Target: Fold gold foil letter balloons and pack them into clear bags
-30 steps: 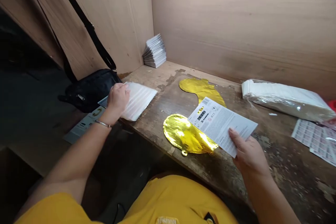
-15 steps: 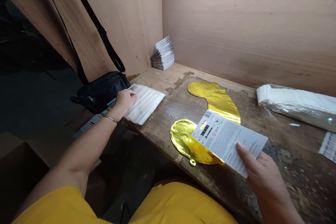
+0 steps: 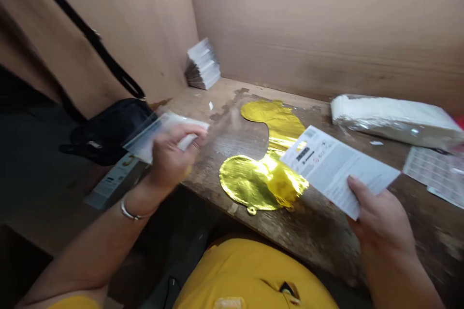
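Observation:
A white printed card (image 3: 326,169) is pinched in my right hand (image 3: 380,212), thumb on top, tilted above the worktable. My left hand (image 3: 174,154) is closed on a clear plastic bag (image 3: 145,140), blurred by motion, at the table's left edge. How many bags it holds cannot be told. Between my hands a shiny gold foil balloon (image 3: 242,178), curved in outline, lies flat on the wooden table (image 3: 232,140). The card's left corner overlaps the balloon's right side in view.
A stack of white cards (image 3: 205,65) stands in the back corner. A plastic-wrapped white bundle (image 3: 391,118) and sticker sheets (image 3: 435,174) lie at the right. On the left are a black bag (image 3: 108,130) and a printed card strip (image 3: 112,181).
My left hand has closed on plastic and lifted it from the pile's place. My right hand has moved the card to the right, off most of the balloon. The view has shifted.

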Tool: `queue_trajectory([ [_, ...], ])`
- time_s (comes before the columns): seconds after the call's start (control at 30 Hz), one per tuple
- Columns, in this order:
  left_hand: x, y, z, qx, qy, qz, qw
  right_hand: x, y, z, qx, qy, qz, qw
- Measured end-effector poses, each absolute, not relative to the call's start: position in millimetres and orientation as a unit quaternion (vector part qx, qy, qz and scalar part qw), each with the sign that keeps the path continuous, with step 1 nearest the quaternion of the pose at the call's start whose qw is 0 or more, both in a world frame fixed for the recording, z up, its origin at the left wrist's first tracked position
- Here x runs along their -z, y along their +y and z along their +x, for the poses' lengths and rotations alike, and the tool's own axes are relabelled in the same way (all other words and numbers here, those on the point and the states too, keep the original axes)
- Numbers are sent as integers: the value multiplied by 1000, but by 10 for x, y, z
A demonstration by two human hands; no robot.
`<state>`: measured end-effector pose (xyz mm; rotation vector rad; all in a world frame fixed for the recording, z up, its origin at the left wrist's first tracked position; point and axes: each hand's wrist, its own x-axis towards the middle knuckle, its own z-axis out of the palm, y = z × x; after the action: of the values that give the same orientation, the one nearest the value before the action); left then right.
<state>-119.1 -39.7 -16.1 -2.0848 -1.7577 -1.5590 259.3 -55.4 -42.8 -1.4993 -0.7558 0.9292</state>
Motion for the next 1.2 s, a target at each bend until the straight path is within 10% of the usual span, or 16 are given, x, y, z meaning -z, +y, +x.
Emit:
queue_trajectory([
  [0.2, 869, -369, -22, 389, -317, -861, -77, 296, -635, 2899, -333, -304, -650, 612],
  [0.6, 946, -79, 91, 59, -403, -900, -155, 645, -739, 2928, -186, -519, -706, 445],
  [1.2, 1024, -83, 81, 60, -388, -908, -146, 757, -898, 2912, -175, -509, -725, 430],
])
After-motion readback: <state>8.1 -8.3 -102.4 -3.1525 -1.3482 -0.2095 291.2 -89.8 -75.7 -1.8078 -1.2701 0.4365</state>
